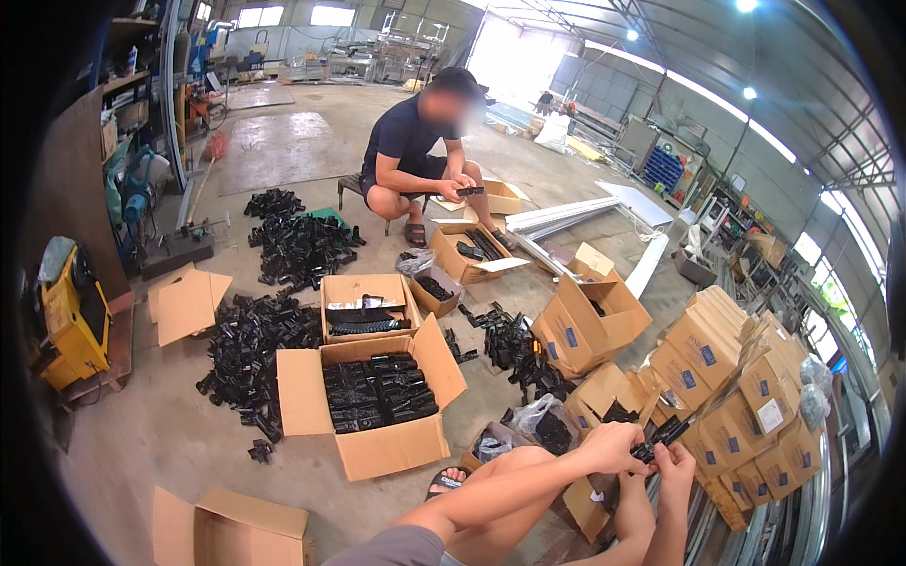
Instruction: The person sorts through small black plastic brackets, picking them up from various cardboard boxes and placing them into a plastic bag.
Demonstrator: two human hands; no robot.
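Note:
My left hand (613,447) and my right hand (676,466) meet at the lower right, both gripping one small black plastic part (658,441) between the fingers. Just below them sits a small open carton (585,505) on the floor by my bent knee (514,464). An open cardboard box (377,451) filled with neatly stacked black parts stands to the left of my knee.
A seated person (415,151) across the floor handles a black part over an open box (462,253). Heaps of loose black parts (250,349) lie left. Stacked sealed cartons (746,396) stand right. A yellow machine (71,321) sits far left.

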